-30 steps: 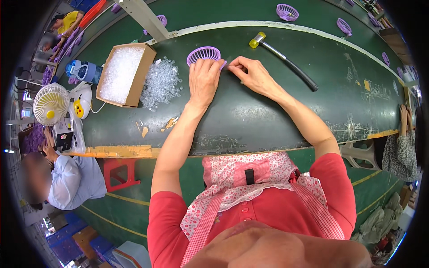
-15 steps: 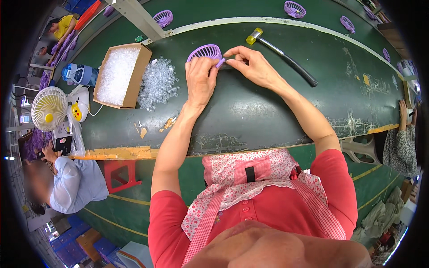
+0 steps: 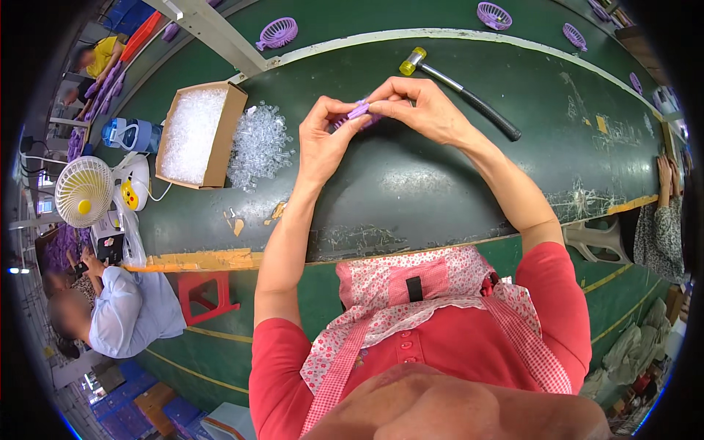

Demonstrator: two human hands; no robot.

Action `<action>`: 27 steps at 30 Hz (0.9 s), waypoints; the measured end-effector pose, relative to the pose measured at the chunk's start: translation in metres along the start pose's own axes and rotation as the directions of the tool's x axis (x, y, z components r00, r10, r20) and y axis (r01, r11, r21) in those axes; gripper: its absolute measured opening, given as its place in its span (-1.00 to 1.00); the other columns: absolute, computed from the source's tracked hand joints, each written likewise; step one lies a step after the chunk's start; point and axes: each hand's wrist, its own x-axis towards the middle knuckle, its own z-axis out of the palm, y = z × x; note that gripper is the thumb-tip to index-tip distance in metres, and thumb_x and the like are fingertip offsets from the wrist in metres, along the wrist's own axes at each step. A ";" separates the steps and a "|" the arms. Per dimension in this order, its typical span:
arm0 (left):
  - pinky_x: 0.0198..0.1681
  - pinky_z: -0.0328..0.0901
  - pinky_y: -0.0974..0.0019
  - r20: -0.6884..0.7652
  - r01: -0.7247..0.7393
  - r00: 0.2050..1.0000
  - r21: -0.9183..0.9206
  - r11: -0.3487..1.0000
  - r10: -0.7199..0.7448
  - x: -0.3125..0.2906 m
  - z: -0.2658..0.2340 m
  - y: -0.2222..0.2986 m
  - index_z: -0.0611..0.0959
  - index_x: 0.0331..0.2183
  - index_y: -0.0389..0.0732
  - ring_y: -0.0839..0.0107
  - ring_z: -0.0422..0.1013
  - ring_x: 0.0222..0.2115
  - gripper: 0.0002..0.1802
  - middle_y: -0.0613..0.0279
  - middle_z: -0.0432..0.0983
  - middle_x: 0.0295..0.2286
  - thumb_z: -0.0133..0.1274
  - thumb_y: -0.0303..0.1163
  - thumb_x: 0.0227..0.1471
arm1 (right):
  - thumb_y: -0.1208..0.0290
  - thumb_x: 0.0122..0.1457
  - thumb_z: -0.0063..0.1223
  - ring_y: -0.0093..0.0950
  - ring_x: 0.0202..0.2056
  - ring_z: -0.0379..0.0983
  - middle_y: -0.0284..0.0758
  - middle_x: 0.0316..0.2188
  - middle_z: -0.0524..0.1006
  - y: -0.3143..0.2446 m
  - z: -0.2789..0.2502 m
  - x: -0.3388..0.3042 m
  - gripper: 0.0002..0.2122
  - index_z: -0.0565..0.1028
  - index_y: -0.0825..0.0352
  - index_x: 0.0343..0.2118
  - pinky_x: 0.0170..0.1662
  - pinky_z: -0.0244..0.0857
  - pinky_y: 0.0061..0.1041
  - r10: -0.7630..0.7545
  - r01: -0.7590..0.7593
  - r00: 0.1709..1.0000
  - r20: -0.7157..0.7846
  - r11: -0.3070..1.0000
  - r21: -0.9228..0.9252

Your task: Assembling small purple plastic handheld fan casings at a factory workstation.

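Note:
A purple plastic fan cage (image 3: 358, 110) is held up over the dark green bench, seen nearly edge-on. My left hand (image 3: 323, 143) pinches it from the left with thumb and fingers. From the other side, the thumb and fingers of my right hand (image 3: 422, 110) close on the same part. Fingers cover much of the cage, and any small piece between them is hidden. To the right of my right hand lies a mallet (image 3: 464, 91) with a yellow head and black grip.
Left of my hands are a heap of small clear plastic pieces (image 3: 258, 147) and a cardboard box (image 3: 226, 136) full of them. Purple fan cages (image 3: 278, 33) lie on the belt beyond the bench's pale rail. A white fan (image 3: 84, 192) stands left; co-workers sit at both sides.
The fan cage has turned from showing its open ribs to nearly edge-on. Both hands have come together on it, my right fingers now overlapping the part.

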 end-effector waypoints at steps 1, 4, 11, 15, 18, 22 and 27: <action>-0.25 0.37 0.50 0.002 -0.002 1.000 0.000 1.000 0.002 0.001 0.000 0.002 0.60 -0.29 -0.24 0.60 0.47 -0.33 -0.82 0.33 0.58 -0.39 0.27 -0.52 0.04 | 0.39 0.24 0.15 -0.74 -0.45 0.33 -0.49 -0.51 0.52 -0.007 0.002 -0.003 -0.83 0.60 0.39 -0.23 -0.35 0.23 -0.66 -0.034 0.034 0.999 -0.024 0.999 0.005; -0.17 0.40 0.46 0.025 0.183 0.983 -0.173 0.968 -0.181 0.002 0.001 0.000 0.53 -0.15 -0.27 0.54 0.50 -0.24 -0.74 0.23 0.58 -0.27 0.20 -0.52 0.11 | 0.37 0.25 0.15 -0.75 -0.45 0.31 -0.53 -0.50 0.51 0.007 0.002 0.002 -0.82 0.61 0.40 -0.24 -0.36 0.21 -0.69 -0.068 0.055 0.989 -0.134 0.994 -0.095; 0.10 0.19 0.01 0.275 -0.428 0.884 0.802 0.417 0.379 -0.006 0.016 -0.015 0.55 -0.10 -0.24 0.08 0.34 -0.01 -0.55 0.06 0.46 -0.08 0.27 -0.33 -0.05 | 0.40 0.20 0.11 -0.29 -0.38 0.57 -0.16 -0.42 0.62 0.064 -0.014 0.021 -0.82 0.59 0.40 -0.24 -0.24 0.41 -0.35 -0.115 -0.068 0.951 -0.286 0.827 -0.559; 0.09 0.23 0.03 0.289 -0.397 0.908 0.825 0.403 0.303 -0.011 0.017 -0.018 0.58 -0.14 -0.26 0.08 0.36 -0.02 -0.62 0.07 0.47 -0.09 0.23 -0.33 0.00 | 0.43 0.20 0.10 -0.15 -0.11 0.47 -0.13 -0.20 0.57 0.061 -0.032 0.012 -0.79 0.56 0.38 -0.14 0.00 0.33 -0.26 -0.367 0.197 0.926 -0.086 0.666 -0.720; 0.04 0.29 0.10 0.280 -0.382 0.913 0.844 0.376 0.297 -0.013 0.019 -0.014 0.59 -0.12 -0.23 0.11 0.39 -0.02 -0.63 0.12 0.49 -0.07 0.23 -0.33 0.02 | 0.40 0.16 0.14 -0.15 -0.13 0.45 -0.16 -0.19 0.54 0.055 -0.056 0.002 -0.74 0.54 0.29 -0.09 -0.09 0.33 -0.22 -0.462 0.131 0.874 -0.151 0.522 -0.843; 0.04 0.31 0.11 0.280 -0.381 0.912 0.850 0.364 0.300 -0.014 0.022 -0.013 0.60 -0.11 -0.23 0.12 0.40 -0.01 -0.61 0.13 0.50 -0.07 0.25 -0.33 0.01 | 0.43 0.19 0.09 -0.21 -0.13 0.43 -0.23 -0.19 0.50 0.074 -0.073 -0.017 -0.74 0.53 0.26 -0.05 -0.14 0.33 -0.26 -0.303 -0.111 0.926 -0.225 0.350 -0.930; 0.03 0.32 0.11 0.267 -0.369 0.915 0.857 0.358 0.303 -0.015 0.021 -0.012 0.61 -0.11 -0.23 0.12 0.42 -0.02 -0.61 0.14 0.51 -0.09 0.26 -0.33 -0.01 | 0.44 0.28 -0.01 -0.19 -0.31 0.45 -0.16 -0.36 0.48 0.032 -0.061 -0.018 -0.76 0.51 0.36 -0.04 -0.25 0.30 -0.23 -0.239 -0.030 0.927 -0.288 0.720 -0.694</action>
